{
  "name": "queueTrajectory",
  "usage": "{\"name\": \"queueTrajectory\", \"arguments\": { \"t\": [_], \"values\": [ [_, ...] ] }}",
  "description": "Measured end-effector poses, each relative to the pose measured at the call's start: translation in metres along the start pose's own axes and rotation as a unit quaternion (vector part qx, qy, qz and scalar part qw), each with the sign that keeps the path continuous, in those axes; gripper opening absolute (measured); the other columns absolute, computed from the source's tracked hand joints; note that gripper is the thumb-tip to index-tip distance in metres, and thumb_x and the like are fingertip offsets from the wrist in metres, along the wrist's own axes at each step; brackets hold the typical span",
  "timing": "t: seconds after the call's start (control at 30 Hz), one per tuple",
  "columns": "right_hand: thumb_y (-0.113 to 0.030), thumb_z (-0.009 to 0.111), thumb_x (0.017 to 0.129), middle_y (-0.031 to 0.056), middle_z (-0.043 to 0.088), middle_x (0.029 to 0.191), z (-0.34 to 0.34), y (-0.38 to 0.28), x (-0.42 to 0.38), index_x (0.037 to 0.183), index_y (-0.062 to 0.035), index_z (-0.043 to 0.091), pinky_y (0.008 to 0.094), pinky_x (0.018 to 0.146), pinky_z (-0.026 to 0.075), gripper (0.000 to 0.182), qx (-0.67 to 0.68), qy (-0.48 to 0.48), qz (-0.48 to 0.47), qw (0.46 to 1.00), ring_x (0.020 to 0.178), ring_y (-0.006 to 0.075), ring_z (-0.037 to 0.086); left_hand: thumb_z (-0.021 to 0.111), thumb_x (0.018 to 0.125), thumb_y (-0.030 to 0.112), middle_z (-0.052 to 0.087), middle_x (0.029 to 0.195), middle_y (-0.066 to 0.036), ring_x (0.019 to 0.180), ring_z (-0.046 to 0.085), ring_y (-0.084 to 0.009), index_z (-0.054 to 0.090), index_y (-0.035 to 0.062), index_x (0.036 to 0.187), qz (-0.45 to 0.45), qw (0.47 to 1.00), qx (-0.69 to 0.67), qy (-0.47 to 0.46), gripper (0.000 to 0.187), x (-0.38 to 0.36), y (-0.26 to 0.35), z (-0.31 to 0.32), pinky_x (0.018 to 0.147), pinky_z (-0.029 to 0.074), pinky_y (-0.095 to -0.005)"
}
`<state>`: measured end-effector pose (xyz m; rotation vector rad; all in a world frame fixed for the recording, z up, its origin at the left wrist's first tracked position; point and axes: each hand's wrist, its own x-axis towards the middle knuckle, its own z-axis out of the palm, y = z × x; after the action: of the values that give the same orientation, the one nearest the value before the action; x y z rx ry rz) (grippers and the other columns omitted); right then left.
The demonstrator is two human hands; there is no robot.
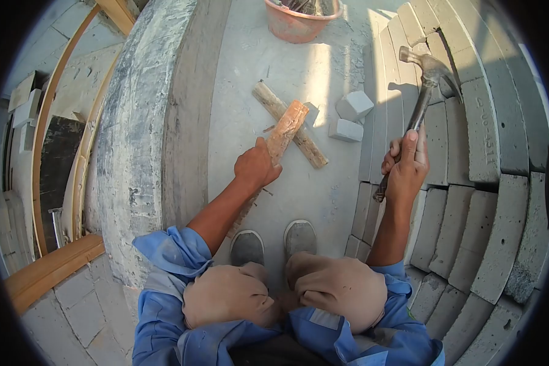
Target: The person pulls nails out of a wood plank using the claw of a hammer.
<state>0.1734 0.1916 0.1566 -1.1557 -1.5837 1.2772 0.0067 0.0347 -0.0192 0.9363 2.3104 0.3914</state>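
Observation:
My left hand (257, 163) is closed round a rough wooden batten (288, 127), which slants from near my feet up to the right. Nails seem to stick out of its lower part by my wrist. Its upper end crosses over a second wooden piece (311, 149) lying on the floor. In my right hand (407, 165) is a claw hammer (432, 70), gripped by its dark handle and raised beside the stacked blocks. The hammer head points up, clear of the batten.
Grey blocks (485, 238) are stacked along the right. Two small block pieces (352, 110) lie on the floor (244, 91). A reddish tub (299, 27) with debris stands at the far end. On the left runs a concrete ledge (192, 91), with timber (55, 271) beyond it.

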Motion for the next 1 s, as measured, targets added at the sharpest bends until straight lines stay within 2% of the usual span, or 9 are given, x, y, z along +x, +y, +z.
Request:
{"name": "queueTrajectory", "arguments": {
  "t": [0.13, 0.3, 0.33, 0.47, 0.67, 0.8, 0.87, 0.97, 1.0],
  "values": [
    [-0.036, 0.047, 0.107, -0.0016, 0.04, 0.07, 0.008, 0.015, 0.0, 0.153, -0.006, 0.03, 0.0238, 0.045, 0.038, 0.058, 0.112, 0.095, -0.1, 0.984, 0.051, 0.0068, 0.039, 0.073, 0.076, 0.035, 0.069, 0.088, -0.027, 0.082, 0.07, -0.0421, 0.043, -0.0046, 0.11, -0.007, 1.0, 0.001, -0.005, 0.06, 0.0, -0.002, 0.0, 0.074, 0.057, -0.0485],
    [-0.03, 0.053, 0.104, 0.0003, 0.051, 0.072, 0.0, 0.14, -0.029, 0.144, -0.0022, 0.048, 0.0253, 0.055, 0.043, 0.049, -0.337, -0.28, -0.161, 0.884, 0.058, 0.0072, 0.046, 0.074, 0.075, 0.033, 0.069, 0.089, -0.025, 0.084, 0.07, -0.0403, 0.044, -0.0034, 0.108, -0.017, 1.0, 0.005, -0.007, 0.058, -0.006, 0.002, 0.009, 0.076, 0.057, -0.0471],
    [-0.029, 0.054, 0.103, 0.0121, 0.059, 0.096, 0.0, 0.134, -0.036, 0.142, 0.0, 0.05, 0.0351, 0.077, 0.044, 0.048, -0.311, -0.288, -0.037, 0.905, 0.086, 0.0236, 0.056, 0.076, 0.074, 0.031, 0.069, 0.09, -0.024, 0.086, 0.071, -0.0384, 0.045, -0.0023, 0.106, -0.042, 0.999, 0.014, -0.006, 0.055, -0.006, -0.003, 0.002, 0.078, 0.057, -0.0456],
    [-0.031, 0.053, 0.104, 0.0039, 0.059, 0.073, 0.0, 0.067, -0.027, 0.146, -0.0015, 0.047, 0.029, 0.06, 0.049, 0.052, -0.149, -0.227, 0.107, 0.956, 0.063, 0.0123, 0.057, 0.075, 0.074, 0.03, 0.069, 0.091, -0.024, 0.087, 0.071, -0.0378, 0.045, -0.0018, 0.107, -0.027, 1.0, -0.005, 0.001, 0.055, -0.004, 0.01, -0.004, 0.079, 0.057, -0.0454],
    [-0.03, 0.048, 0.107, -0.0041, 0.042, 0.068, 0.013, 0.017, -0.008, 0.146, -0.0023, 0.046, 0.0195, 0.043, 0.031, 0.048, 0.035, 0.077, -0.105, 0.991, 0.052, 0.0005, 0.036, 0.076, 0.074, 0.03, 0.069, 0.092, -0.023, 0.088, 0.071, -0.0376, 0.045, -0.0018, 0.108, -0.044, 0.999, -0.008, -0.014, 0.055, -0.005, 0.007, -0.003, 0.079, 0.057, -0.0451],
    [-0.032, 0.052, 0.104, 0.0222, 0.07, 0.092, 0.009, 0.108, -0.031, 0.143, 0.0008, 0.047, 0.0378, 0.077, 0.054, 0.052, -0.32, -0.234, -0.118, 0.91, 0.08, 0.032, 0.07, 0.077, 0.074, 0.029, 0.069, 0.092, -0.022, 0.088, 0.071, -0.0377, 0.045, -0.0019, 0.108, -0.034, 0.999, 0.004, -0.013, 0.056, -0.004, 0.009, -0.004, 0.08, 0.057, -0.045],
    [-0.034, 0.054, 0.101, 0.0348, 0.064, 0.115, 0.016, 0.124, -0.045, 0.143, -0.0012, 0.048, 0.0435, 0.096, 0.048, 0.053, -0.343, -0.296, 0.072, 0.889, 0.107, 0.0447, 0.066, 0.073, 0.075, 0.034, 0.068, 0.091, -0.027, 0.086, 0.07, -0.0419, 0.043, -0.0048, 0.111, -0.018, 1.0, 0.003, -0.003, 0.06, -0.01, -0.002, -0.001, 0.079, 0.057, -0.0477],
    [-0.035, 0.054, 0.102, 0.0248, 0.069, 0.1, 0.0, 0.108, -0.037, 0.143, -0.0031, 0.05, 0.0396, 0.083, 0.052, 0.053, -0.293, -0.259, 0.033, 0.92, 0.086, 0.0332, 0.07, 0.072, 0.075, 0.033, 0.068, 0.091, -0.028, 0.086, 0.07, -0.0422, 0.044, -0.0044, 0.11, -0.028, 0.999, 0.018, -0.012, 0.059, -0.005, 0.008, -0.008, 0.079, 0.057, -0.0477],
    [-0.034, 0.054, 0.103, 0.007, 0.061, 0.079, 0.001, 0.082, -0.033, 0.144, -0.0039, 0.05, 0.0309, 0.067, 0.049, 0.051, -0.209, -0.245, 0.078, 0.943, 0.068, 0.015, 0.059, 0.072, 0.075, 0.033, 0.068, 0.091, -0.028, 0.086, 0.07, -0.0422, 0.044, -0.0044, 0.11, -0.027, 0.999, 0.018, -0.028, 0.059, -0.016, 0.007, 0.0, 0.079, 0.057, -0.0477]
  ]
}}
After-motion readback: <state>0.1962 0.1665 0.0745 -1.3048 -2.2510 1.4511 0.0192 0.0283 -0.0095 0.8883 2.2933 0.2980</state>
